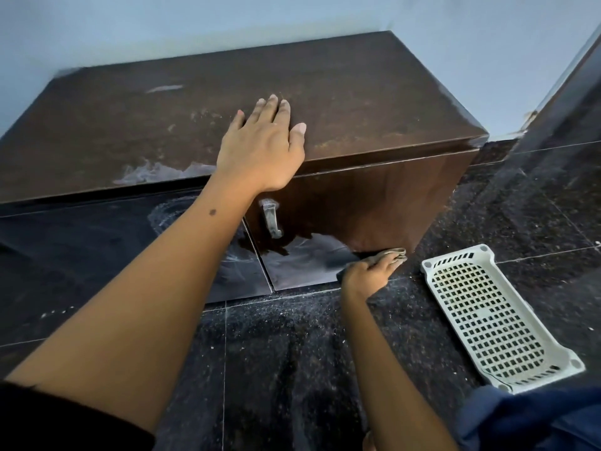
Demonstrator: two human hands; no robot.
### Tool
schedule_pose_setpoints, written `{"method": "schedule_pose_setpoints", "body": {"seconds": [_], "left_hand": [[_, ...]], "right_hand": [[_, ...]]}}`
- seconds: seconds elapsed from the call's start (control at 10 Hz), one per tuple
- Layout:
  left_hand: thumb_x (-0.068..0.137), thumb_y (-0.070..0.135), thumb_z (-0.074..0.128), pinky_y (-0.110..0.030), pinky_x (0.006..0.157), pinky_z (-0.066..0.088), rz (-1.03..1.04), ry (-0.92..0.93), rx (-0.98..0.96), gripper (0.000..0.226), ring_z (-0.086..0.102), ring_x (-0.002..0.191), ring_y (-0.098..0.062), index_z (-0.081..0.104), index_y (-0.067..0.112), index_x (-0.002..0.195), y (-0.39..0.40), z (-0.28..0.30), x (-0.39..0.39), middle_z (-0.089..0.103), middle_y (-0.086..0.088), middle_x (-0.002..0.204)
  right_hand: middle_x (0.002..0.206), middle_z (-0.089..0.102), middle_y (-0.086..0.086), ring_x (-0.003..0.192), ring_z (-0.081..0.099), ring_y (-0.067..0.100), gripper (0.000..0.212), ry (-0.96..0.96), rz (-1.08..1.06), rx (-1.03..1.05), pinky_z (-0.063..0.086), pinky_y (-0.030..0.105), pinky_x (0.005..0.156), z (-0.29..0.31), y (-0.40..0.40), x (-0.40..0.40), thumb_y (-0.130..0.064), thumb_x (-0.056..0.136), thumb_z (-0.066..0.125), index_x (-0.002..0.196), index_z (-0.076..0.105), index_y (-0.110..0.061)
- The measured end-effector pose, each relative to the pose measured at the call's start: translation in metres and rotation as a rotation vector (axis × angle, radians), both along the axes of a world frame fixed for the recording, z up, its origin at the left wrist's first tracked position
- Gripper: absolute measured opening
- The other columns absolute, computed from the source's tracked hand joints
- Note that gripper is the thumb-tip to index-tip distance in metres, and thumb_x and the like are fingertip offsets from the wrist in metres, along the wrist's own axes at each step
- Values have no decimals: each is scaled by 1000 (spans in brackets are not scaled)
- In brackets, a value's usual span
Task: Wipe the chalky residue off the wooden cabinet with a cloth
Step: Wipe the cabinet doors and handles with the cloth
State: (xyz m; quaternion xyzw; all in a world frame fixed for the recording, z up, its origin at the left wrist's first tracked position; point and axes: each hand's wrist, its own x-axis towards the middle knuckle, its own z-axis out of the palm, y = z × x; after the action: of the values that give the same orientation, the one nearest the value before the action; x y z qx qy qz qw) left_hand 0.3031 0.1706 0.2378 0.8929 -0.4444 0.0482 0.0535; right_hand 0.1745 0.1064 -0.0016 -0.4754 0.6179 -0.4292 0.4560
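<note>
Right knee: blue fabric (533,418) at 5 o'clock, bottom corner, nearest to camera.
Floor: dark speckled tiles (292,369) with pale dust grains, fills the lower half.
Basket: white perforated plastic tray (494,317) lying flat on the floor at 4 o'clock, just right of the cabinet's lower corner, not touching it.
Right hand: right hand (366,275) low at centre-right, fingers curled, gripping the cloth and pressing it to the bottom right corner of the door front.
Cloth: crumpled grey-brown cloth (392,255) bunched in the right hand's fingers, touching the door's lower edge near the floor.
Left forearm: runs from 8 o'clock up to centre, black sleeve (65,418) at the elbow end.
Cabinet: low dark wooden cabinet (374,102) against the wall, spans 9 to 2 o'clock; right door has a metal handle (271,218).
Residue: white chalky smears (156,172) on the top's front edge at 10 o'clock, swirl marks on the door fronts around the handle, small streak further back on top.
Left hand: left hand (263,148) flat on the cabinet top at the front edge, fingers straight and slightly spread, holding nothing.
Wall: pale blue wall (227,21) behind at 12 o'clock.
</note>
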Motion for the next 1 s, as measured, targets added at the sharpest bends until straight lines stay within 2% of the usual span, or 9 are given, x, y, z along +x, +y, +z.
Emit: {"method": "schedule_pose_setpoints", "body": {"seconds": [0.1, 0.2, 0.3, 0.4, 0.5, 0.6, 0.8, 0.9, 1.0], "left_hand": [[101, 40, 12, -40, 119, 5, -2, -3, 1, 56, 5, 146, -18, 11, 13, 150, 0, 0, 0, 7, -5, 158], [101, 40, 11, -40, 119, 4, -5, -4, -2, 56, 5, 146, -18, 11, 13, 150, 1, -1, 0, 8, -5, 158], [101, 41, 12, -39, 118, 4, -5, -3, -6, 56, 5, 146, -18, 12, 14, 150, 1, -1, 1, 8, -5, 158], [101, 41, 12, -40, 118, 4, -8, -2, -7, 56, 5, 146, -18, 12, 14, 150, 0, 0, 1, 8, -5, 158], [101, 41, 11, -40, 119, 4, -4, 1, 0, 57, 4, 146, -18, 11, 14, 150, 1, 1, 0, 7, -4, 159], [100, 44, 9, -39, 119, 3, -4, 10, 10, 58, 3, 146, -18, 10, 14, 150, 3, 1, -2, 6, -4, 159], [100, 46, 7, -37, 118, 3, -77, -7, 22, 60, 3, 146, -17, 10, 13, 150, 18, 1, -3, 7, -5, 158], [100, 44, 8, -36, 118, 3, -93, -21, 17, 59, 3, 146, -16, 11, 14, 150, 31, -1, -2, 7, -4, 158], [101, 42, 9, -36, 118, 2, -80, -9, 40, 58, 2, 146, -16, 9, 12, 150, 33, -1, 2, 5, -4, 159]], "right_hand": [[156, 11, 17, 137, 28, 36, 60, 11, 109, 199, 26, 36, 112, -10, 1, 3, 5, 91, 36, 147, 17, 1], [138, 46, 19, 113, 53, 32, 39, -134, 145, 678, 46, 41, 97, -13, -16, -7, -8, 97, 35, 136, 37, -1], [136, 47, 19, 111, 53, 31, 41, -166, 77, 585, 45, 36, 94, 6, -10, -1, -5, 96, 38, 137, 38, -3], [153, 21, 18, 136, 32, 33, 54, -101, 56, 220, 28, 39, 112, 38, 26, 24, 0, 96, 37, 147, 21, -3], [157, 7, 17, 142, 16, 31, 57, -128, 130, 32, 17, 33, 114, 56, 72, 47, 4, 94, 35, 148, 17, -1], [157, 3, 16, 141, 18, 33, 56, -98, 184, 75, 17, 30, 111, 44, 77, 45, 3, 95, 34, 148, 16, -2], [154, 20, 15, 132, 38, 35, 56, -190, 210, 451, 34, 44, 108, 27, 42, 28, -1, 96, 34, 149, 17, -9], [157, 6, 14, 139, 23, 33, 61, -131, 165, 204, 21, 33, 113, 55, 60, 38, 6, 93, 37, 149, 16, -4], [158, -4, 11, 142, 15, 31, 64, -128, 217, -2, 19, 38, 115, 72, 90, 50, 9, 91, 37, 149, 14, -6]]}}
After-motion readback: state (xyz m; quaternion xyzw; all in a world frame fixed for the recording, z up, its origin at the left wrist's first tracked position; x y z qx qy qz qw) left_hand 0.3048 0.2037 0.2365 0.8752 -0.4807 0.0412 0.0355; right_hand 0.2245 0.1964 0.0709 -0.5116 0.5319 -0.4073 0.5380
